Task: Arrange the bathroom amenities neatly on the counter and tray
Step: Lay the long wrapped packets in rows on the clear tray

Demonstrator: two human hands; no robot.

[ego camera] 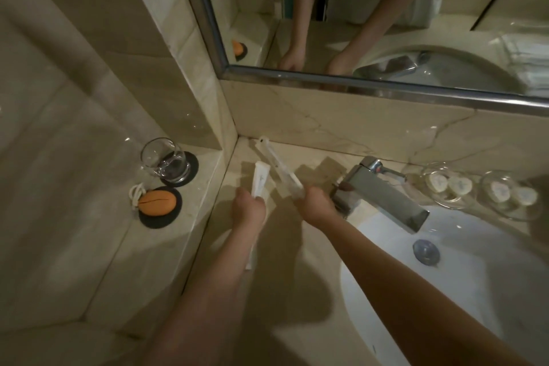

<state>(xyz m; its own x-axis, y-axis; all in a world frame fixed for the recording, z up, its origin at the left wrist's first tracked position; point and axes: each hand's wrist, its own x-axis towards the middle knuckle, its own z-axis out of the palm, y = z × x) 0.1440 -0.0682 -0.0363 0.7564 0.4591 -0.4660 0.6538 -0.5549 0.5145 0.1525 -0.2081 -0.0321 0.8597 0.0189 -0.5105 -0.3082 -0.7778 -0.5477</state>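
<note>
A short white tube [260, 180], flat-ended and bearing a small dark mark, stood out above the left hand [248, 208], pointing to twelve o'clock. That hand's fingers were curled round the tube's lower part, gripping it just over the beige marble counter [297, 276]. Beside it, a long, slim clear packet [277, 163] with something white inside slanted from the right hand [315, 205] towards eleven o'clock. Its far tip lay close to the corner where the walls met. The right hand's fingers were closed round the packet's near end. The two hands were near the middle of the view, close together but apart. A thin white strip [249, 257] showed at the edge of the left forearm; what it was could not be told.

Just beside the right hand, at its three o'clock, stood a chrome tap [383, 192] over a white basin [490, 291]. Further that way sat a nearer glass dish [451, 205] and a farther glass dish [517, 215], each holding two white round pieces [436, 182]. At nine o'clock from the left hand, on a raised ledge [166, 246], a drinking glass [165, 160] stood on a black coaster [193, 166]. At the glass's six o'clock, an orange oval object [157, 202] with a white cord [135, 194] lay on a second coaster [157, 221]. A mirror [371, 24] at twelve o'clock reflected both arms.
</note>
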